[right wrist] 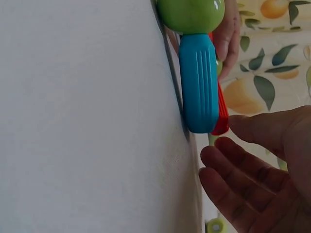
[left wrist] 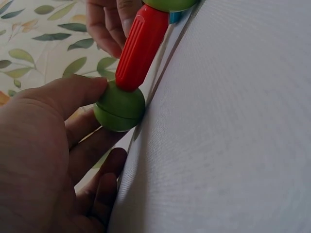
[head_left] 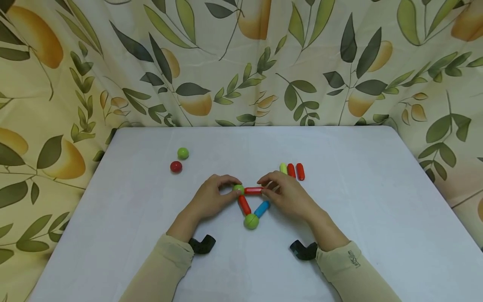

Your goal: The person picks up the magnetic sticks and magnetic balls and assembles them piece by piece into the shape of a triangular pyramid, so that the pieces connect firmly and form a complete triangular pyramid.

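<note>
Toy building rods and balls form an open-ended figure mid-table. My left hand (head_left: pixel 211 197) pinches its upper-left green ball (head_left: pixel 239 189), with the thumb (left wrist: pixel 97 90) plainly on the ball. From that ball a red rod (head_left: pixel 253 191) points right, and my right hand (head_left: pixel 288 195) has thumb and fingers around its free end. Another red rod (head_left: pixel 244 205) slants down to a lower green ball (head_left: pixel 251 221). A blue rod (right wrist: pixel 199 85) rises from the lower ball, its upper end apart from the first red rod in the head view. My right fingers partly hide that red rod's tip.
Behind my right hand lie a yellow-green rod (head_left: pixel 283 168) and two red rods, one red rod (head_left: pixel 300 171) farthest right. A loose green ball (head_left: pixel 183 153) and a red ball (head_left: pixel 176 167) sit at the back left. Black wrist pieces (head_left: pixel 202 244) jut inward beside both sleeves.
</note>
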{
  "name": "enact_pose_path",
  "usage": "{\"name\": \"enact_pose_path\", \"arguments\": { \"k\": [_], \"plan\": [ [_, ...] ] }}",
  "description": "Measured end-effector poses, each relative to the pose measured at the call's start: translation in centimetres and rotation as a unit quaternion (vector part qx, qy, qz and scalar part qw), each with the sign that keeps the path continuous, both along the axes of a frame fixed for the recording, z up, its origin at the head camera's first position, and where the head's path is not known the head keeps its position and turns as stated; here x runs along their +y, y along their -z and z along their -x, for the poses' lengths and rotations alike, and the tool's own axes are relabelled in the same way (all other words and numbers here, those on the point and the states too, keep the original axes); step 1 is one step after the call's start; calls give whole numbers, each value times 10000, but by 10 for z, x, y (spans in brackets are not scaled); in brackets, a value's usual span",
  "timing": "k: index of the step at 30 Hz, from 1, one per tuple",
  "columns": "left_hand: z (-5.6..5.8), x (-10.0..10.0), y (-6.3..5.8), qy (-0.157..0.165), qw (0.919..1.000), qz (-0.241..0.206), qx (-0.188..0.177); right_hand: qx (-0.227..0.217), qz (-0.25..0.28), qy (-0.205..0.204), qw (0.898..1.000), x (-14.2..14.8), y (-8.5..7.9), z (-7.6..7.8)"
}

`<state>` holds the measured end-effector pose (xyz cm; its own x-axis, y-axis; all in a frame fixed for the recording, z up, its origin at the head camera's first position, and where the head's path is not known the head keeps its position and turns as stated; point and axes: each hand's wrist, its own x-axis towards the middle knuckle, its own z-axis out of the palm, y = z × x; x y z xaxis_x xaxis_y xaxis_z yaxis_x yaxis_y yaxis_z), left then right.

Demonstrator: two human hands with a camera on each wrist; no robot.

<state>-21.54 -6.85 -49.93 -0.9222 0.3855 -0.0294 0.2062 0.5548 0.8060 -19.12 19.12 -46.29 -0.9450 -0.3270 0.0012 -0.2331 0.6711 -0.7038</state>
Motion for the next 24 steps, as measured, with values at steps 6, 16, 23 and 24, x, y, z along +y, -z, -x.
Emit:
{"name": "enact_pose_path", "arguments": {
  "k": [6,16,23,24],
  "plan": [
    [0,0,1,-13,10000,-24,-28,47,-11,121,9999,6,-4,2],
    [-2,0,1,-57,10000,-58,1,44,8,194,9998,12,-8,3],
    [0,1,3,-242,9996,-144,-4,30,-7,192,9998,13,-8,4],
    [0,1,3,-279,9995,-172,10,19,-3,185,9998,13,-8,4]
  ]
}}
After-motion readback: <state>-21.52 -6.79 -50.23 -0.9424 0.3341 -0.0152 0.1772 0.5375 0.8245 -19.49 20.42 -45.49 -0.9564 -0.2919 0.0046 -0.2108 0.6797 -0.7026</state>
